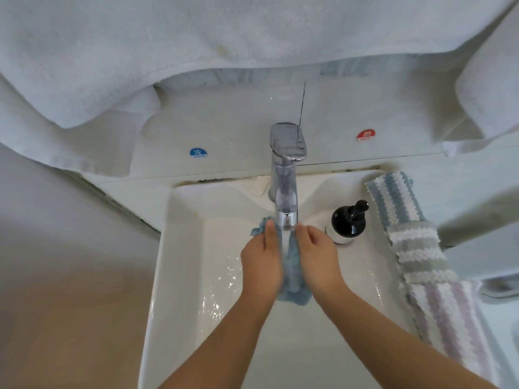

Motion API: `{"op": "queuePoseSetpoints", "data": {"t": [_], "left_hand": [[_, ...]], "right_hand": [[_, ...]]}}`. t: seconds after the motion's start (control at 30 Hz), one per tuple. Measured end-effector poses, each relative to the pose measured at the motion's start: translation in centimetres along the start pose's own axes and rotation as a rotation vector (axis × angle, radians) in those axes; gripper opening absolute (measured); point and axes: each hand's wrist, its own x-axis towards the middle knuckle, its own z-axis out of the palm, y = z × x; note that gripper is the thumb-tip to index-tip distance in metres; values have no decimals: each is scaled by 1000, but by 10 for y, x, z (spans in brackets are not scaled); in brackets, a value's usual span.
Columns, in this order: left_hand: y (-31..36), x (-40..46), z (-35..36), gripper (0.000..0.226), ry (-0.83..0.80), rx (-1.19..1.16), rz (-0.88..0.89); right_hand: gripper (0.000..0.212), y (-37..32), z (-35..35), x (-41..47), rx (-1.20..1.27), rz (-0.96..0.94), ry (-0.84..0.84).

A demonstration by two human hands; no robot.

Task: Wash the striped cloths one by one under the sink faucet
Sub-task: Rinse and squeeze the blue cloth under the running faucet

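Observation:
A wet blue cloth hangs bunched between my two hands over the white sink, right below the chrome faucet. My left hand grips its left side, and a corner sticks out past my fingers. My right hand grips the right side. Water runs from the spout onto the cloth. On the sink's right rim lie three striped cloths in a row: a blue and white one, a grey-green and white one and a lilac and white one.
A black soap pump bottle stands just right of the faucet, close to my right hand. White towels hang above the faucet. Cold and hot stickers mark the ledge. The basin floor is wet.

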Motion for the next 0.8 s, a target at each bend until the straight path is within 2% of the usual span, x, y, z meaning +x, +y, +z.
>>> {"op": "queuePoseSetpoints", "data": {"t": [0.1,0.23,0.37,0.5,0.57,0.67,0.8], "left_hand": [[4,-5,8,36,-102,48,-62],[6,0,2,38,-51,57,13],[5,-13,5,28,-160,76,12],[1,0,1,27,-74,110,104],[2,-4,2,30,-84,51,87],[8,-12,5,24,-148,37,50],[8,2,-5,31,-40,-22,94]], "right_hand": [[40,3,5,-5,-30,-13,-28],[43,5,2,-16,-123,-108,-94],[43,-6,-3,-5,-77,-147,-23],[39,-6,0,-21,-106,-143,-170],[39,-8,-2,-17,-142,-191,-154],[39,-13,-2,0,-79,-127,-50],[37,-7,2,-25,-104,-198,-174]]}}
